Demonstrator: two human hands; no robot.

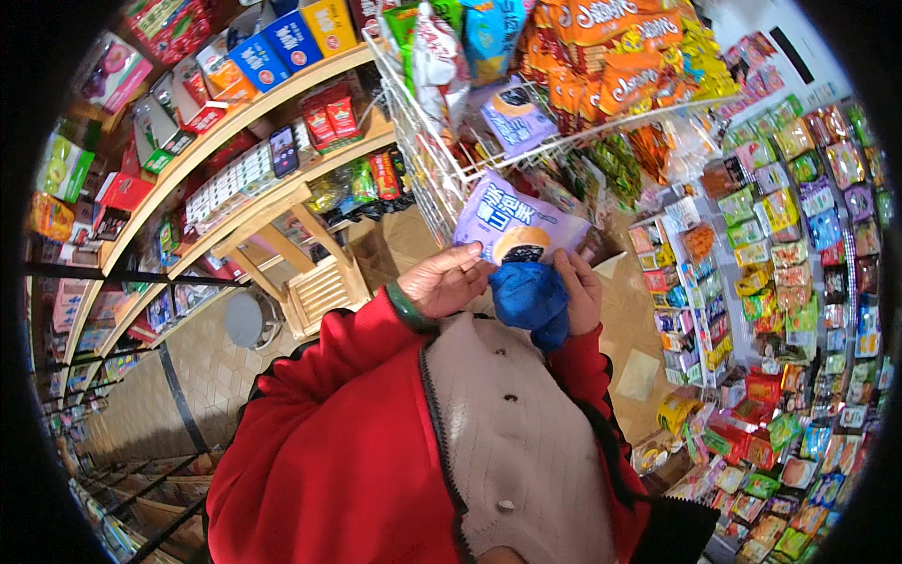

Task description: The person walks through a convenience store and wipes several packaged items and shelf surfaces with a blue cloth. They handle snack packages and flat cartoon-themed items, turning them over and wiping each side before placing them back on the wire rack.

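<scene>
A purple snack packet (520,216) with a picture of a dark-filled bun is held up before my chest, tilted. My left hand (451,278), with a green bangle at the wrist, pinches its lower left corner between thumb and fingers. At the packet's lower right edge is my right hand (582,290), which also has a bunched blue cloth (528,299) against its palm. That cloth hangs just below the packet and hides part of the right fingers. Beyond, a similar purple packet (518,116) lies in the near corner of a white wire basket (423,151).
Orange snack bags (599,63) fill much of the basket. A wooden chair (320,282) and a round grey stool (246,321) stand at left. Wooden shelves (310,67) carry boxed goods and a smartphone (283,151). Racks of small packets (782,261) line the right.
</scene>
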